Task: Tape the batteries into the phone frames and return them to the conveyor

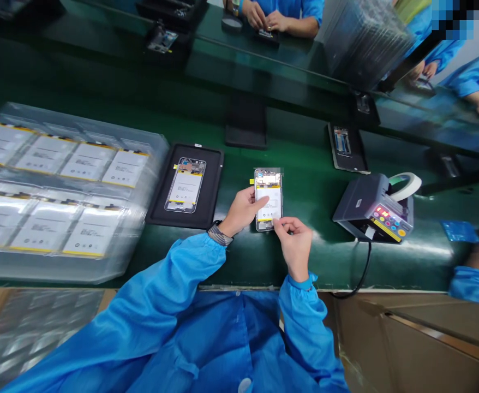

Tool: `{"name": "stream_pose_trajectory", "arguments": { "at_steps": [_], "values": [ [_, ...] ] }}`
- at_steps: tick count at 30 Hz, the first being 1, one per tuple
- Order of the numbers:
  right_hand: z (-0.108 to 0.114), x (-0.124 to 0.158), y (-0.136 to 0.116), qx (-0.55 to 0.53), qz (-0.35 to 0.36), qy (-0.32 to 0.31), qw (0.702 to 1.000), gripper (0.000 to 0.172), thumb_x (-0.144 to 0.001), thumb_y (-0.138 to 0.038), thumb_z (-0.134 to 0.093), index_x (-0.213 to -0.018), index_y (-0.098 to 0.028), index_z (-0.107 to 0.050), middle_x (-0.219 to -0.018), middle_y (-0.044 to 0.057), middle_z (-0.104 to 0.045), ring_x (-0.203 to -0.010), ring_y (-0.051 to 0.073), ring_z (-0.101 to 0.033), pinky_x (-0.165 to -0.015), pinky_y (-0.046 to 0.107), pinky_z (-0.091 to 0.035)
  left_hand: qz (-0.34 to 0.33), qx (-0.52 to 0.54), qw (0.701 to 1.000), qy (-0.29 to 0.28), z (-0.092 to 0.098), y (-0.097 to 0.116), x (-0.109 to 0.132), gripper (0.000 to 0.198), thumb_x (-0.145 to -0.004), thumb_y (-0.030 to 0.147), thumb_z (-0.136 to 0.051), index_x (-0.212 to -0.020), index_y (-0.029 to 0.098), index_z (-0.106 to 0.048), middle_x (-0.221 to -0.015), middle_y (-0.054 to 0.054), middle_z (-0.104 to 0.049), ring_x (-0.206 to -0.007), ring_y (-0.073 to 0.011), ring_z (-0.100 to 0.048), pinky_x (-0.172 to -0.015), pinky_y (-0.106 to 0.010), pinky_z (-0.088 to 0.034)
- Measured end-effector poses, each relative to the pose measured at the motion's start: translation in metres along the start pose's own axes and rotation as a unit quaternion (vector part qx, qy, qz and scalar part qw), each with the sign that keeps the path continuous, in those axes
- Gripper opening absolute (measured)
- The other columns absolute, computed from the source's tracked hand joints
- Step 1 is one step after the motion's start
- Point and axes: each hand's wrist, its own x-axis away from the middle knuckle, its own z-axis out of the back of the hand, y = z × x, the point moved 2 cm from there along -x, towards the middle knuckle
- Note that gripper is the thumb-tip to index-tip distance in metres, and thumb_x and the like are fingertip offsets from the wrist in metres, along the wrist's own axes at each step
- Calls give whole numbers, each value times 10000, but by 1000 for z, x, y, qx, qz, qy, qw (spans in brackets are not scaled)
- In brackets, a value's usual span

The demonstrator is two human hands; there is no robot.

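your left hand [243, 210] clamps the phone frame [268, 199] by its left edge, long axis pointing away from you, while your right hand [294, 243] pinches at its near bottom corner.

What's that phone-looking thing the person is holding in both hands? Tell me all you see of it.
The open phone has no back cover: a silvery frame around a white battery with a yellow strip near the top. It is held just above the green bench, long side pointing away. The left hand grips its left edge, thumb across the battery; the right hand pinches its lower end.
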Motion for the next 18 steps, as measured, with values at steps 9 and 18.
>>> {"name": "stream_pose_trajectory", "arguments": {
  "at_steps": [9,18],
  "values": [
    [14,-9,5,75,-3,-24,997,430,-734,-542,-851,-768,-212,-576,-530,-69,-483,-484,102,-383,-481,251,-288,13,-3,1000,-4,0,1,2,616,-685,507,-906,-1127,120,-718,-1144,-152,-773,-1020,-326,-735,-876,-426,-601],
    [0,-20,0,-88,-58,-183,977,490,-714,-570,-881,-879,-202,-603,-719,20,-718,-522,121,-582,-479,224,-459,-3,-7,1000,-25,3,6,1,560,-726,475,-893,-1112,109,-717,-1156,-155,-770,-1051,-321,-726,-914,-413,-575]
  ]
}}
